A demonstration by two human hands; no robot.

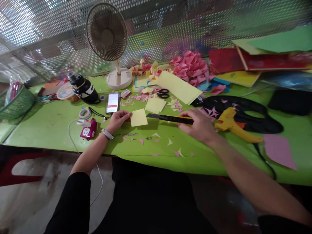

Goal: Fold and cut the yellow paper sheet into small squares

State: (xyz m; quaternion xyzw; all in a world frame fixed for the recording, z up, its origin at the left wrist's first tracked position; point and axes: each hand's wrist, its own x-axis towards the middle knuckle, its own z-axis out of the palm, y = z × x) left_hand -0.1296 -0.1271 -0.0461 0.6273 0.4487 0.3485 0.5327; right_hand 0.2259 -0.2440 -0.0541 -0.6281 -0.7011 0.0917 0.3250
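Note:
Between the thumb and fingers of my left hand (118, 120) is the left edge of a small square of pale yellow paper (139, 117). My right hand (198, 125) is wrapped round a black and yellow utility knife (173, 119), its blade pointing left, close to the paper's right edge. Just behind the blade lie more yellow paper squares (156, 105). Black-handled scissors (162, 93) rest a little farther back. Pink and yellow paper scraps (170, 141) are scattered on the green table (136, 151) in front of my hands.
A white fan (106, 32) stands at the back beside a heap of pink paper pieces (191, 66). On the left are a phone (112, 102), a black bottle (84, 88) and a purple power socket (89, 130). A yellow glue gun (237, 126) lies at right.

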